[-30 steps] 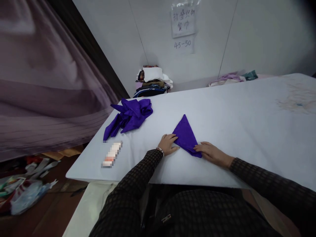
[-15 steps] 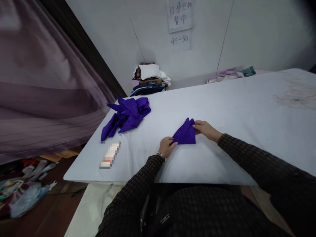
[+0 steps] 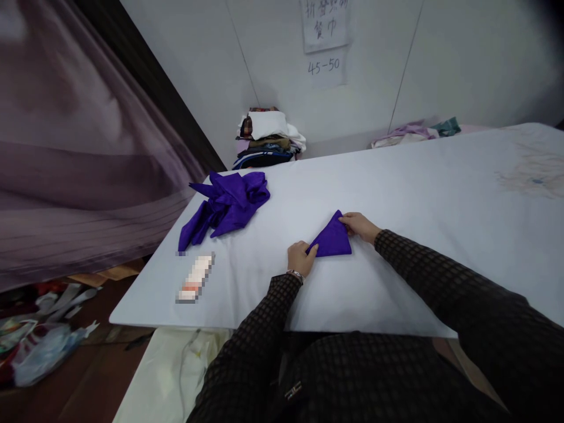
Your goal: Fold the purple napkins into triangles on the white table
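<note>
A purple cloth napkin [image 3: 333, 239], folded into a small triangle, lies on the white-covered table [image 3: 388, 282] in front of me. My left hand [image 3: 302, 258] pinches its left corner, thumb on top and fingers partly hidden behind the cloth. At the upper right corner, my right hand [image 3: 359, 225] grips the layers between thumb and fingers. Farther left on the table is a loose, crumpled heap of purple cloth [image 3: 231, 202], which neither hand touches.
A pixelated oblong item [image 3: 196, 279] lies near the left front of the table. Folded clothes [image 3: 267, 138] are stacked at the back against the wall, with more fabric [image 3: 412, 132] farther right. A mauve curtain [image 3: 88, 147] hangs at left; plastic bags [image 3: 44, 355] lie on the floor.
The loose folds at the napkin's top have come together into one smoother triangle with a single point. My right hand has shifted slightly left along its edge; my left hand still holds the left corner.
</note>
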`<state>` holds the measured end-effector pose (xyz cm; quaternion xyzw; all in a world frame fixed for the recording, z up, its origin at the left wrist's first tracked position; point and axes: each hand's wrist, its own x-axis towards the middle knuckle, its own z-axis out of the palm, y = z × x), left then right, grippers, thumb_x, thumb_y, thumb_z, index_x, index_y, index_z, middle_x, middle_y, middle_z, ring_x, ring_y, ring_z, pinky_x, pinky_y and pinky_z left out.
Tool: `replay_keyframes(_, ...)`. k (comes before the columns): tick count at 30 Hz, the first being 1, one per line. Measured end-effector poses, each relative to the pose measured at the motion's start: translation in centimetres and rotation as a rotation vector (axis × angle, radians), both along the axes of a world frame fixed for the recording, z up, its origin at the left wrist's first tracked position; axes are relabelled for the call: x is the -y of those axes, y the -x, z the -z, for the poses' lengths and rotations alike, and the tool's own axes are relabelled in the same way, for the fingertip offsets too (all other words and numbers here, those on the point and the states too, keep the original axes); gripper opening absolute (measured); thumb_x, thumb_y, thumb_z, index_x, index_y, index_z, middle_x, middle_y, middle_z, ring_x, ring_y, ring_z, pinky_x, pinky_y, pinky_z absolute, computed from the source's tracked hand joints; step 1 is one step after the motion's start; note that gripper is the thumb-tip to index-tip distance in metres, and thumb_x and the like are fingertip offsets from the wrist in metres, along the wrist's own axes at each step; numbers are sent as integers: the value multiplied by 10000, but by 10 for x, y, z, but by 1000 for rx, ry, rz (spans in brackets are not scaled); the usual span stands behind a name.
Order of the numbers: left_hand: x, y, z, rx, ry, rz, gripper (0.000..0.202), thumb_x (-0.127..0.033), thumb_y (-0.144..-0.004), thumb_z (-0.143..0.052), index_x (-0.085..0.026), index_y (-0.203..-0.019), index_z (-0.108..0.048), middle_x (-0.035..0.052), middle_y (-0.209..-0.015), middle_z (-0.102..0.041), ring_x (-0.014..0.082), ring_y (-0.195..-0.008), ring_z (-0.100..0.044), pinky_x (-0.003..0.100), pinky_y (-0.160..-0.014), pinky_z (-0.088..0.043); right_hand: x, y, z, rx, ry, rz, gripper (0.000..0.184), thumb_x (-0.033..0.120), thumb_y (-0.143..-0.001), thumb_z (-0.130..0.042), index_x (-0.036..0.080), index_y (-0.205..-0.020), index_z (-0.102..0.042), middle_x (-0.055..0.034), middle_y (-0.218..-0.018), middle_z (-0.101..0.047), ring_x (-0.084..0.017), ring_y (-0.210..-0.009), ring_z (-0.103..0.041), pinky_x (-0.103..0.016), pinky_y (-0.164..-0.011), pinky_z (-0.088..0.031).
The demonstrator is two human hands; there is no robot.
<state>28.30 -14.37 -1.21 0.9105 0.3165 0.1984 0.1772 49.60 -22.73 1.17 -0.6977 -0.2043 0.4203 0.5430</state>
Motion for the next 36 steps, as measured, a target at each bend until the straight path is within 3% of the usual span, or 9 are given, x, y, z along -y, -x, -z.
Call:
replay_keyframes(9,0,-1,0,-22,-18,9,353,-357,-856,-530,-198,-542,-514,8,-617,-547,152,-662,-515,310,-672,-366,-3,-3,5,25,-5,2,318,431,-696,-727,163,-718,-556,51,-523,-476,-68,-449,-415,-198,-405,-319)
replay_keyframes(16,0,1,1,-23,-21,20,342,-350,-855,-527,-201,-547,-506,12,-626,-552,157,-675,-522,318,-689,-372,3,7,-6,-187,-151,-35,208,270,-678,-736,159,-803,-612,-19,-736,-658,-109,-623,-572,-219,-568,-458)
replay_keyframes(24,-1,5,2,15,-5,66,320,-348,-857,-523,-204,-572,-529,13,-657,-571,158,-701,-537,320,-716,-404,18,10,-17,-241,-223,-105,145,229,-693,-704,153,-798,-639,-9,-760,-672,-111,-688,-597,-250,-691,-480)
replay_keyframes(31,-7,19,2,63,72,235,154,-317,-792,-618,-198,-696,-630,39,-852,-660,177,-857,-592,343,-833,-454,45,22,-29,-109,-300,-236,210,276,-695,-710,173,-870,-656,-7,-834,-678,-131,-760,-608,-311,-794,-480)
replay_keyframes(36,-12,28,4,30,63,352,94,-225,-766,-628,-214,-839,-686,44,-971,-678,192,-962,-601,385,-904,-458,83,41,-36,121,-291,-336,302,303,-734,-675,205,-1020,-664,-31,-967,-690,-184,-915,-624,-392,-897,-471)
